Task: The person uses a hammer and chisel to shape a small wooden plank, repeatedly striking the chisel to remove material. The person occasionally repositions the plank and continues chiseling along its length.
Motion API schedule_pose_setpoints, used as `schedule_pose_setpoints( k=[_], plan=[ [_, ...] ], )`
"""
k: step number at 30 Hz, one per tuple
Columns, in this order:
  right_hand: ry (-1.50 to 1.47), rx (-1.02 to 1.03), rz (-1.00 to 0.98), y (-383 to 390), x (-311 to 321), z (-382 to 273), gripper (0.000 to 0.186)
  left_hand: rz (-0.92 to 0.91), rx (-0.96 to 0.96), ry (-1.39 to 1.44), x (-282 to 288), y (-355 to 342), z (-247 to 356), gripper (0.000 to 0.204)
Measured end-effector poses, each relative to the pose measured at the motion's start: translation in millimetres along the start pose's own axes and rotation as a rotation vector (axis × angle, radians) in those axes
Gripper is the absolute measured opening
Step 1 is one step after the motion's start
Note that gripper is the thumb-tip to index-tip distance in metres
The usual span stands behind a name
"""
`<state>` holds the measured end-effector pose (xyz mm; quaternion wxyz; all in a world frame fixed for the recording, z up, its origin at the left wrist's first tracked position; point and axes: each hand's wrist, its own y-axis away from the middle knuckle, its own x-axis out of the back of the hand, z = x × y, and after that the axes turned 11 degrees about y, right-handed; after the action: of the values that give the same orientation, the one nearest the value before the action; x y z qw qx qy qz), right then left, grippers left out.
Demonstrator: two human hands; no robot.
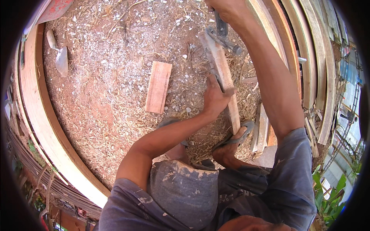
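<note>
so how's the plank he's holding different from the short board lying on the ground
The long plank is narrow, pinned by the left hand and by a sandalled foot at its near end; the short board lies loose and untouched. The plank is greyer and rough-edged, with a tool held by the right hand at its far end; the board is reddish and cleanly cut. Both are wood on chip-strewn dirt.

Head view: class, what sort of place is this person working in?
Probably an outdoor woodworking or building site: bare earth strewn with wood shavings, stacked planks, and a board steadied by the left hand.
</note>
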<state>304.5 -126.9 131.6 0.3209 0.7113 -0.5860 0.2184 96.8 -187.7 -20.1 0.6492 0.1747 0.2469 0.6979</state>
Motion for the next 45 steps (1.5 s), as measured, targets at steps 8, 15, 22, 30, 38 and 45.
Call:
schedule_pose_setpoints(
  k=[8, 15, 22, 30, 38, 45],
  plan=[
    [0.062, 0.063, 0.084, 14.7, 5.2, 8.7, 0.036, 0.019, -0.029, 0.023, -1.2, 0.9, 2.1, 0.075],
    [-0.213, 0.29, 0.205, 32.6, -1.3, 42.9, 0.034, 0.01, -0.042, 0.037, 5.4, 2.0, 3.1, 0.08],
    [-0.551, 0.315, -0.027, -21.0, 72.7, -14.6, 0.032, -0.01, -0.015, -0.072, -6.4, -3.9, -11.7, 0.092],
    [-0.226, 0.425, 0.471, 28.0, 66.9, 16.4, 0.041, 0.066, -0.115, -0.038, -6.7, 7.3, -15.8, 0.08],
    [-0.639, 0.321, 0.448, 61.8, 99.1, 46.4, 0.043, 0.047, -0.09, -0.166, -7.0, -6.8, 0.3, 0.077],
    [-0.834, 0.254, 0.151, -15.4, 118.7, 29.7, 0.034, -0.038, -0.018, -0.149, -4.6, -1.0, 9.6, 0.078]
  ],
)
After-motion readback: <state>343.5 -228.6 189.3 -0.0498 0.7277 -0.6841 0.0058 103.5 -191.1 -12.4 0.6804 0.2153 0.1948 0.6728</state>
